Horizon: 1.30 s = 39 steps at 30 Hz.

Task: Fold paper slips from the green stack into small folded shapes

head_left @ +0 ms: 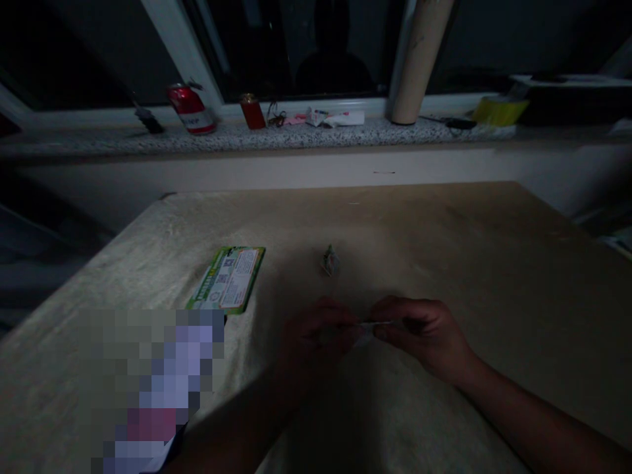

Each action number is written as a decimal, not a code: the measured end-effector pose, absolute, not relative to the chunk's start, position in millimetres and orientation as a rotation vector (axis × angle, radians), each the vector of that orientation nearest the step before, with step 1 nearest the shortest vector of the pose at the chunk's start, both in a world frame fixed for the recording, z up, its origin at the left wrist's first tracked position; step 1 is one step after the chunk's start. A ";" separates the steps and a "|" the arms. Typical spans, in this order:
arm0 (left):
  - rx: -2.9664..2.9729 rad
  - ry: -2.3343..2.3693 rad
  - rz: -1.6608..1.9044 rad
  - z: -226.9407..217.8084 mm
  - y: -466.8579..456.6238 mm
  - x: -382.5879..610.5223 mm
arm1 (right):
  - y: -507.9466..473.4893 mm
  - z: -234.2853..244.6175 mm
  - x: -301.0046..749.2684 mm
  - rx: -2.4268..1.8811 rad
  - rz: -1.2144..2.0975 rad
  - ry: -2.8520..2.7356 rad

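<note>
Both hands meet low over the middle of the table, pinching a small, thin, pale piece [367, 324] that looks like paper or film; the dimness hides its kind. My left hand [316, 332] lies in deep shadow with its fingertips closed at the piece's left end. The thumb and fingers of my right hand [427, 332] are closed on the other end. Just beyond them on the table sits a small crumpled or folded object [330, 260], whitish with green and reddish marks. Left of the hands is a flat green printed packet [230, 280] with a white text panel.
A pixelated bluish item [172, 375] lies on the table [419, 230] below the packet. Along the speckled windowsill [222, 138] stand a red can [190, 108], a red jar [252, 112], a crumpled wrapper [336, 118], a tall cardboard tube [419, 66] and a yellow container [500, 110].
</note>
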<state>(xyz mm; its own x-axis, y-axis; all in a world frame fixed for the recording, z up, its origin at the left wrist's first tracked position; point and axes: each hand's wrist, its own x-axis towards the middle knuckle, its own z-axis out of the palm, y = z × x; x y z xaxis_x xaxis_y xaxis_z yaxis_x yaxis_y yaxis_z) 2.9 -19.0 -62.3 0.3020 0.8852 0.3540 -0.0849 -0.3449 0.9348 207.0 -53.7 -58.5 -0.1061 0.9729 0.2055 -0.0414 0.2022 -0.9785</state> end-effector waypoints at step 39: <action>1.752 0.699 1.220 -59.9 -20.8 3.0 | -54.1 -54.5 205.7 -0.862 0.854 -1.519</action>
